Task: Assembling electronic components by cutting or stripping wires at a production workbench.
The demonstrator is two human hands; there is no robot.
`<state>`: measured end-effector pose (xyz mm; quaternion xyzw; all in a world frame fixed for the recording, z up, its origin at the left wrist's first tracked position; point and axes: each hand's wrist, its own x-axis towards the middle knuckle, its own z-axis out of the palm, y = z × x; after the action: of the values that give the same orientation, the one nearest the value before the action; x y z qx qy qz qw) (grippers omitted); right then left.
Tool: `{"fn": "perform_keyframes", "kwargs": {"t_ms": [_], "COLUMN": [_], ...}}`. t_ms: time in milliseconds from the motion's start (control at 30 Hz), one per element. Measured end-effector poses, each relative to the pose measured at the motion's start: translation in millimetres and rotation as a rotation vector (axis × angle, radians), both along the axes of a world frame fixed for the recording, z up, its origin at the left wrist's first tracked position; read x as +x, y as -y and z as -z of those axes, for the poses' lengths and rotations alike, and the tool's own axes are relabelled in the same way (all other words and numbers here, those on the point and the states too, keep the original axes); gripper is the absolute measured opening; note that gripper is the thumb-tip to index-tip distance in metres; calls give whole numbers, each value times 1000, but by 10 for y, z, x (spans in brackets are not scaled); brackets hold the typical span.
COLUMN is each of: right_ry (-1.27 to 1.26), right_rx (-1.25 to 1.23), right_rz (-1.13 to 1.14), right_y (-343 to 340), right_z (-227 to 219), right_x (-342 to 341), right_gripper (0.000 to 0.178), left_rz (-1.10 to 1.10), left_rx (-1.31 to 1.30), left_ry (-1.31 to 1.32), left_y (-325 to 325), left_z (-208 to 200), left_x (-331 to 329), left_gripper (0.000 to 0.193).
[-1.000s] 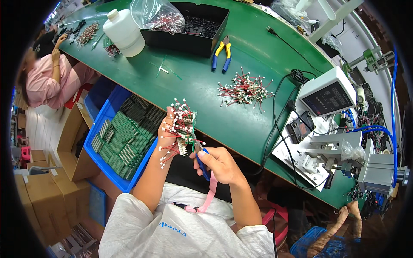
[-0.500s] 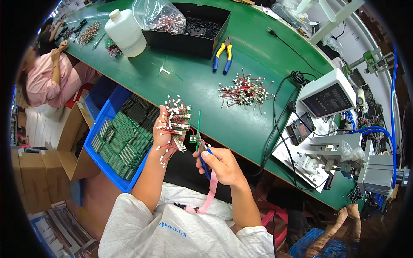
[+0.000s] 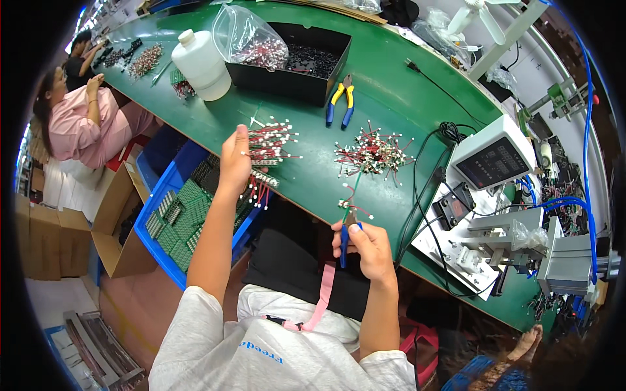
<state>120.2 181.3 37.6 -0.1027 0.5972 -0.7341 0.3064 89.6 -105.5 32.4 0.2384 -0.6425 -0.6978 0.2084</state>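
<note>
My left hand (image 3: 233, 159) is wrapped round a bundle of small circuit boards with red wires and white connectors (image 3: 270, 144), held over the near table edge. My right hand (image 3: 372, 251) grips blue-handled nippers (image 3: 344, 246). At their jaws is a small board piece with red wires (image 3: 345, 203), and a thin green strip rises beside it; whether the jaws hold the piece or the strip I cannot make out. Just beyond lies a loose pile of wired boards (image 3: 375, 153) on the green table (image 3: 293, 101).
Yellow-and-blue pliers (image 3: 340, 101), a black box (image 3: 280, 77) and a white bottle (image 3: 202, 68) stand farther back. At left, a blue crate (image 3: 153, 234) holds green boards. A control box (image 3: 493, 153) and press (image 3: 521, 234) are at right. Other people sit at both sides.
My right hand has moved right and toward the pile with the nippers and small board piece. My left hand has moved slightly up and left with its bundle, turning it. The view has shifted slightly.
</note>
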Motion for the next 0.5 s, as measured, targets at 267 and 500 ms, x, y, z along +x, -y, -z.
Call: {"fn": "perform_keyframes", "kwargs": {"t_ms": [267, 500], "right_ry": [4, 26], "right_rx": [-51, -101], "right_rz": [118, 140], "right_y": [-227, -314], "right_z": [54, 175], "right_x": [-115, -127], "right_gripper": [35, 36], "left_rz": [162, 14], "left_rx": [-223, -703], "left_ry": [54, 99], "left_y": [-241, -255], "left_z": [159, 144], "left_x": [-315, -516], "left_gripper": [45, 42]}}
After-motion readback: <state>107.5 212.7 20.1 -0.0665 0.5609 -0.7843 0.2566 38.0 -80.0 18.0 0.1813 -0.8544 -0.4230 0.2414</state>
